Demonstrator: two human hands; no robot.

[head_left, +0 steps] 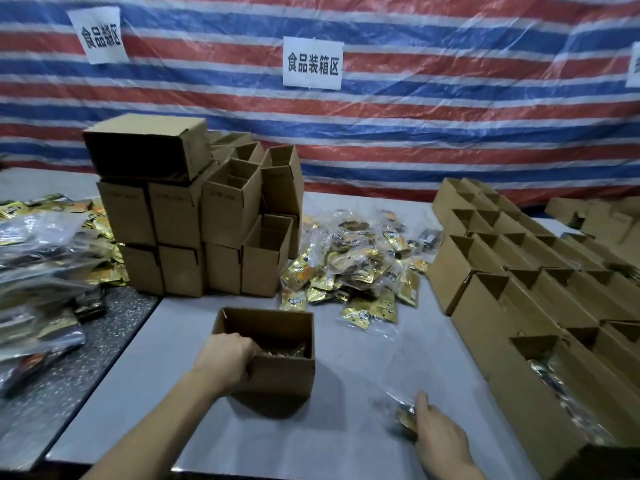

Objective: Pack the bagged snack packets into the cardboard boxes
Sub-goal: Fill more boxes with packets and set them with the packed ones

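Head view: smooth grey table (363, 355).
Left hand (225, 358): grip clamps corrugated cardboard box (280, 375) wall.
Right hand (440, 434): on crinkly clear snack bag (403, 415); grip unclear.

free: bare table (346, 348) right of open box (277, 372) | blocked: box stack (194, 220) behind-left, packet pile (360, 268) behind, box rows (519, 271) right

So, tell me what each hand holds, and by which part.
Left hand: the open box, by its near-left rim. Right hand: a bagged snack packet, near end, grip blurred.
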